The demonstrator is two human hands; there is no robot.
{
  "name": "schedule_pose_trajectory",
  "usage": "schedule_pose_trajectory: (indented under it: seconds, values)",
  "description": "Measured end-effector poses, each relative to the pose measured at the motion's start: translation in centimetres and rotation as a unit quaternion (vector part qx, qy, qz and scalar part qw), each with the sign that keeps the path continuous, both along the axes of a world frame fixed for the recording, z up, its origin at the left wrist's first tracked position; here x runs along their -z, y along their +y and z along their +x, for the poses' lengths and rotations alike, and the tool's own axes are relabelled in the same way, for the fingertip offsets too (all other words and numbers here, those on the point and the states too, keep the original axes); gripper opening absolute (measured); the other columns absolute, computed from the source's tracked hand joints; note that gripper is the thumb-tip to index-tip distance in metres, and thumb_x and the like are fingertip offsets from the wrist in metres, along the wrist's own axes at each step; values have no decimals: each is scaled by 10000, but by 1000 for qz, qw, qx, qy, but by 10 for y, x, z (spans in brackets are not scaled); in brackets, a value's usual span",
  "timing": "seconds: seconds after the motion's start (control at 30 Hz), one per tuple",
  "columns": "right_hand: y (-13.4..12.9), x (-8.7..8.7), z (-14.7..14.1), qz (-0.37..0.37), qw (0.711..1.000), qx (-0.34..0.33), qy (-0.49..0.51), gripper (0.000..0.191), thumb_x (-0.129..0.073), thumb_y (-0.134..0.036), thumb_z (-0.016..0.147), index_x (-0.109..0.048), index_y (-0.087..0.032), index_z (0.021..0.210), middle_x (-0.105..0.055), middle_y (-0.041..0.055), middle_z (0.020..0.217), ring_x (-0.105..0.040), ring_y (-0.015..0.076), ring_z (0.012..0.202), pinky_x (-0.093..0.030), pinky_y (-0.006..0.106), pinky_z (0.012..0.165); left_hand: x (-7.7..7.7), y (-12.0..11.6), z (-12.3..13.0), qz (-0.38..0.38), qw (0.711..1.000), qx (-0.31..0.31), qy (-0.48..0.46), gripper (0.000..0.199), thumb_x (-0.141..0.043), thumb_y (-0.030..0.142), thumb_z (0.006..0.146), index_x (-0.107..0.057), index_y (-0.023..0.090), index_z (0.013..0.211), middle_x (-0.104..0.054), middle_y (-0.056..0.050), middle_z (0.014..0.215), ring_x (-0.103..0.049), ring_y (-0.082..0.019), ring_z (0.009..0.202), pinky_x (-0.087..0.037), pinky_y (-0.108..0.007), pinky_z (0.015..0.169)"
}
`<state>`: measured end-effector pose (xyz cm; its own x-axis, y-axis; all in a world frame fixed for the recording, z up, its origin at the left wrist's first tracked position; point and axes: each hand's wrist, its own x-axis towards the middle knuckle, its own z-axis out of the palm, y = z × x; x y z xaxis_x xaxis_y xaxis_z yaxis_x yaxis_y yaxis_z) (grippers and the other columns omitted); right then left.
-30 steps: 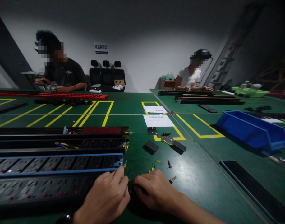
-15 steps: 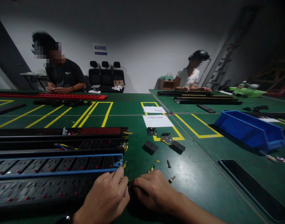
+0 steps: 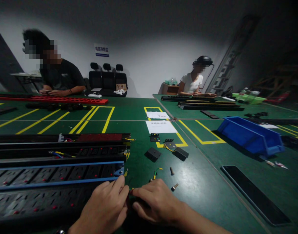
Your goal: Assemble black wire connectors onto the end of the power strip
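Note:
My left hand point(image 3: 103, 203) is closed, its fingers curled over the right end of the nearest black socket strip point(image 3: 41, 201). What it pinches is hidden. Close beside it on the right, my right hand point(image 3: 156, 201) is closed too, its index fingertip almost touching the left fingers. A small green and red bit shows between the fingertips, too small to make out. Behind my left hand lies a blue-edged socket strip point(image 3: 58, 174). A yellow-green wire point(image 3: 155, 173) lies just beyond my right hand, with two bolts point(image 3: 172, 171) to its right.
Black blocks point(image 3: 153, 154) and small brackets lie ahead, near white paper sheets point(image 3: 161, 126). To the right are a phone point(image 3: 254, 195) and a blue bin point(image 3: 251, 135). More strips point(image 3: 102, 138) stand at the left. Two people work across the table.
The view has shifted slightly, so the scene sits farther left. My right hand's index fingertip has come closer to my left fingers.

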<state>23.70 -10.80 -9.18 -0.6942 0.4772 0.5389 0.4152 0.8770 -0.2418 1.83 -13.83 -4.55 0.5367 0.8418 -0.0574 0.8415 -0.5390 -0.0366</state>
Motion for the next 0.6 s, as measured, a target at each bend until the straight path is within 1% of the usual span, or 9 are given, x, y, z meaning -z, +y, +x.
schedule_pose_trajectory:
  seconds: [0.13,0.27,0.37,0.47,0.6]
  values:
    - [0,-2,-1,-2,1000,-3,-8,249,-452,-307,1023,-673,-209,961,-678,-30,636,-506,118,460,-255,321,488,-5,0,2,-31,999,-13,17,257,-550,101,909,-725,217,1057,-720,-120,1194,-716,-319,1002,-603,-473,850]
    - [1,-2,-1,-11,1000,-7,-10,247,-462,-291,1015,-678,-212,923,-655,-33,618,-484,117,462,-251,321,487,-6,0,2,-25,999,-13,19,221,-581,131,915,-730,210,1058,-724,-124,1208,-718,-306,1010,-599,-438,860]
    - [1,-1,0,-19,1000,-10,-6,268,-461,-282,1022,-675,-213,876,-639,-36,608,-462,113,463,-253,318,490,-5,0,1,-12,1000,-3,10,196,-635,184,899,-729,214,1068,-725,-127,1219,-720,-312,993,-598,-436,839]
    - [1,-1,1,-6,1000,-13,14,307,-459,-292,1036,-669,-212,827,-616,-36,590,-436,116,455,-242,322,488,-5,0,0,3,1000,4,0,189,-689,225,858,-723,210,1043,-726,-134,1208,-719,-320,952,-598,-443,807]
    - [1,-3,2,22,997,-10,72,307,-462,-270,1034,-703,-191,861,-607,-26,586,-460,121,463,-263,313,501,-3,-1,-1,44,999,17,-1,125,-704,219,842,-709,203,966,-734,-123,1107,-706,-283,829,-578,-397,728]
